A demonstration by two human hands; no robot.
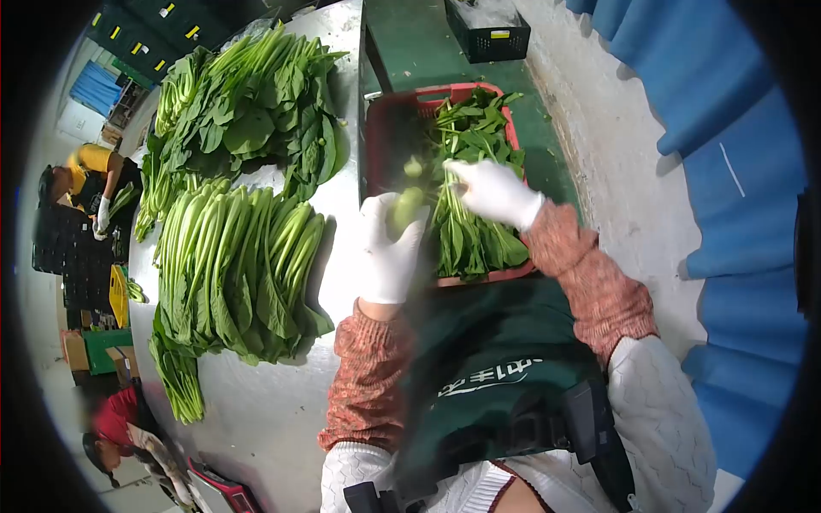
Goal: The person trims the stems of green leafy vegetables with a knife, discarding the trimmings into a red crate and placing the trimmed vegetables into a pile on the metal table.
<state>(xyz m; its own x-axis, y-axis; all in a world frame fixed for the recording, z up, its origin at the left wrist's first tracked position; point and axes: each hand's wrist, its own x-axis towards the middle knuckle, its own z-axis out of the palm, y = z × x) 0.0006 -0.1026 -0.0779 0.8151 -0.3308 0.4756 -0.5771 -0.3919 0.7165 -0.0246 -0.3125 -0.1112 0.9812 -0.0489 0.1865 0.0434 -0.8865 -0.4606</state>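
My left hand (389, 252), in a white glove, is closed around the pale green stalk base of a leafy green (405, 212), at the table's edge beside the red basket (511, 128). My right hand (496, 195), also gloved, reaches over the basket with its fingers pinched at the stems of a leafy green (451, 218). Loose leafy greens (479, 128) fill the visible part of the basket. A dark blur hides the basket's left side and part of what lies between my hands.
On the metal table (274, 410) lie a row of leafy greens (231, 265) and a larger heap (248, 103) behind it. A black crate (487, 43) stands on the green floor. Blue curtains (727, 171) hang at right. Two people (90, 171) work at left, near stacked black crates (73, 252).
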